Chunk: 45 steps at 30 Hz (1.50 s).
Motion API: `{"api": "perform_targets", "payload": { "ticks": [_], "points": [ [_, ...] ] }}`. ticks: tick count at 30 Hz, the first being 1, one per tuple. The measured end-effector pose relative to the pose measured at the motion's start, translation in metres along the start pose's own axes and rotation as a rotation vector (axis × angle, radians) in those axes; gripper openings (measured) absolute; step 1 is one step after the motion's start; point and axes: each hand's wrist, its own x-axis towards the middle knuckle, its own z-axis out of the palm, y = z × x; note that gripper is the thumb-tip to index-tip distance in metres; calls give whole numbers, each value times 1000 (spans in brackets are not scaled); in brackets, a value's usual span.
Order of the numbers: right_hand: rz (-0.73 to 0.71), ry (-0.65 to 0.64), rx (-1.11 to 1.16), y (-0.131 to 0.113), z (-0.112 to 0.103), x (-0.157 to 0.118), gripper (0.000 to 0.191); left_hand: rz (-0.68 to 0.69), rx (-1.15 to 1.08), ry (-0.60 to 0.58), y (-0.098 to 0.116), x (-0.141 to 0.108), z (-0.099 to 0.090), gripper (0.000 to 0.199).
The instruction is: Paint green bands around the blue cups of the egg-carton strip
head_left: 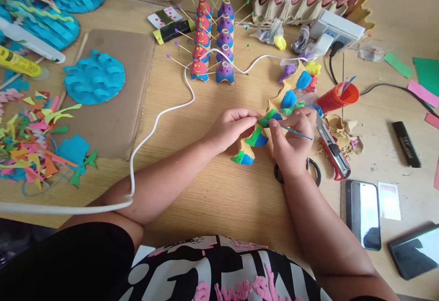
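A strip of egg carton cups [258,137] lies at a slant between my hands, its cups partly covered in green and blue clay. My left hand [227,131] pinches one edge of the strip between thumb and fingers. In my right hand [293,142] is a thin blue stick [299,133], its tip against the green clay of a middle cup. The farther cups carry blue clay patches and some bare carton. Black scissors handles [317,173] show partly from under my right wrist.
Two finished cup rows, red [201,39] and purple [225,40], stand behind with sticks poking out. A white cable [161,112] crosses the table and my left arm. On the right are an orange cup [338,98], a utility knife [332,149] and a phone [364,214]. Paper scraps [37,154] lie left.
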Motion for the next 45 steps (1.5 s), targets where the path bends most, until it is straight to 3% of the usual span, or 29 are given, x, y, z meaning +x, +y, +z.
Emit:
{"api": "perform_targets", "payload": {
  "ticks": [22, 30, 45],
  "points": [
    [10, 22, 13, 10, 1, -2, 36, 51, 100, -12, 1, -2, -2, 22],
    [16, -39, 64, 8, -2, -1, 35, -16, 57, 14, 3, -3, 2, 25],
    [24, 43, 24, 10, 0, -1, 38, 54, 109, -7, 2, -4, -1, 22]
  ]
}}
